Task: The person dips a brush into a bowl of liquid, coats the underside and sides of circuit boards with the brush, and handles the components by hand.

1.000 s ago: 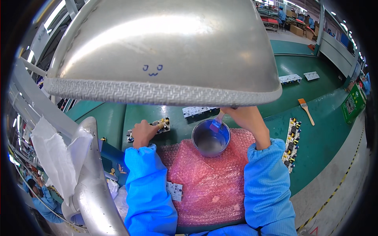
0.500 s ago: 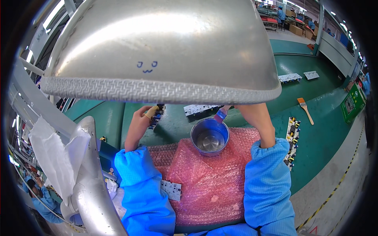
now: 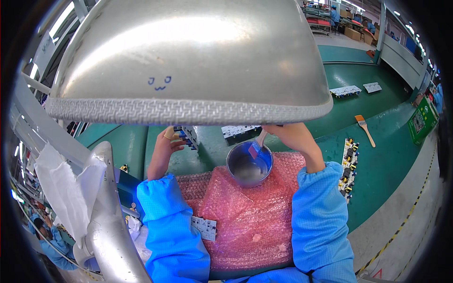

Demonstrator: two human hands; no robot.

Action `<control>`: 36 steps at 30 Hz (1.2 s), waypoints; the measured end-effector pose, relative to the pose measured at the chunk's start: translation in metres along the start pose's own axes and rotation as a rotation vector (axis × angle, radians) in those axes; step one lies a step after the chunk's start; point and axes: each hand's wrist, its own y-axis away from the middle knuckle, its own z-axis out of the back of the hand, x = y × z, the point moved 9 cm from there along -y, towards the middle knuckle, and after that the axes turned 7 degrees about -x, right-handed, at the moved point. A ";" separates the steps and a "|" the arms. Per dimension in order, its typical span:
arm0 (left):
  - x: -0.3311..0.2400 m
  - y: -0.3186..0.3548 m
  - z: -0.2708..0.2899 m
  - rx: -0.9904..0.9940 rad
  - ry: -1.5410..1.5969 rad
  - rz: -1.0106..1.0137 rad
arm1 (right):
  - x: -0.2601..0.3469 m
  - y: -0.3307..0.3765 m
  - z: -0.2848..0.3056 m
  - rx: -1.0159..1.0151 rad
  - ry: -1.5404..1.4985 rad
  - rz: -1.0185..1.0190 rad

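My left hand (image 3: 163,152) is closed on a circuit board (image 3: 188,136) studded with dark parts. The board is tilted up, its upper end hidden behind the metal hood. In my right hand (image 3: 296,140) is a flat paintbrush (image 3: 259,141), held by its handle with the bristles pointing down over the mouth of a round metal cup (image 3: 249,181). Some cloudy liquid shows at the bottom of the cup. The cup stands on pink bubble wrap (image 3: 245,217). Beyond it lies a white-faced board (image 3: 239,133) on the green table, partly covered by the hood.
A big metal hood (image 3: 198,61) blocks the upper view; a metal duct (image 3: 111,221) rises at left. At right lie a populated board (image 3: 349,165) and a second brush (image 3: 365,129). A small white board (image 3: 204,228) lies by my left sleeve. Farther off are boards (image 3: 345,91) and a green box (image 3: 423,120).
The paintbrush has swung down and left, from beside the rim to over the cup's mouth. My left hand has turned the circuit board and shifted it slightly up and left.
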 end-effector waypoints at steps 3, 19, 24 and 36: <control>-0.003 0.005 0.000 -0.001 -0.031 0.015 | -0.011 -0.002 0.001 -0.032 0.080 0.008; -0.006 0.006 -0.007 0.129 0.125 0.026 | 0.033 0.006 0.040 -0.281 0.280 0.189; -0.026 0.013 -0.018 0.238 0.502 -0.061 | 0.057 0.013 0.047 -0.315 0.023 0.235; -0.042 0.060 -0.116 0.429 0.981 0.080 | 0.049 0.019 0.004 -0.267 -0.953 0.004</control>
